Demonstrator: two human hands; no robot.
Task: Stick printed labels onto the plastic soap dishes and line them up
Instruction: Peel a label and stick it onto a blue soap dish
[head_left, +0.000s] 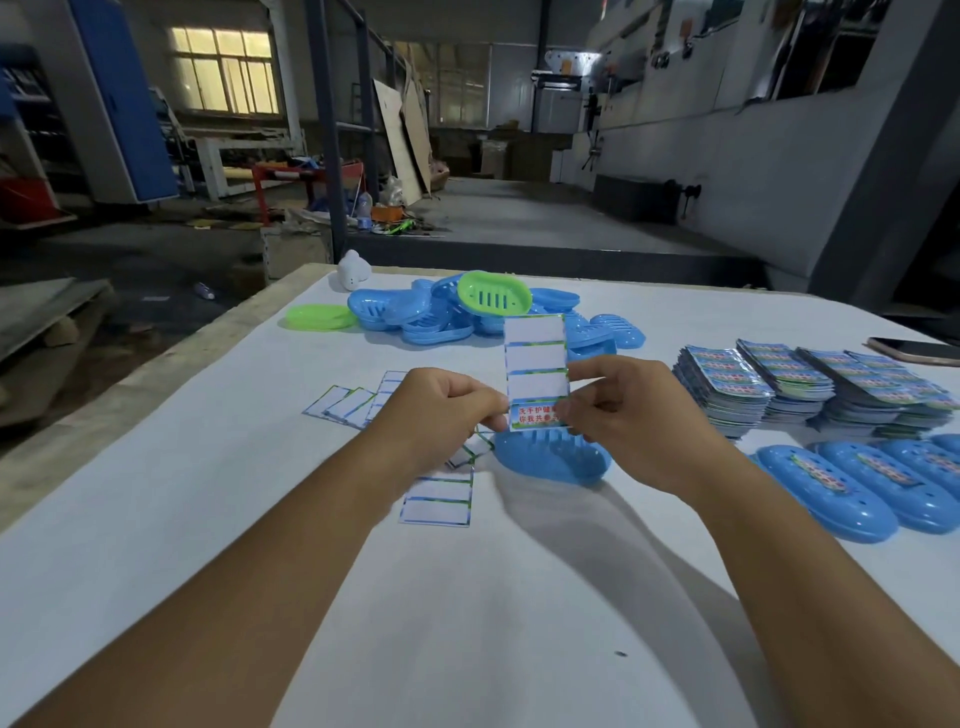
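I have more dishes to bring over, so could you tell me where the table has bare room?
Bare: the near table and the left side, beside the spent sheets. Crowded: the far dish pile, the label stacks and labelled dishes at right.

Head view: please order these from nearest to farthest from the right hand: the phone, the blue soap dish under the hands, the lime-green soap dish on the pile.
From the right hand:
1. Blue soap dish, just below the hand.
2. Lime-green soap dish, atop the pile beyond it.
3. Phone, far right table edge.

Label sheet (536, 374): "洗手护健康".
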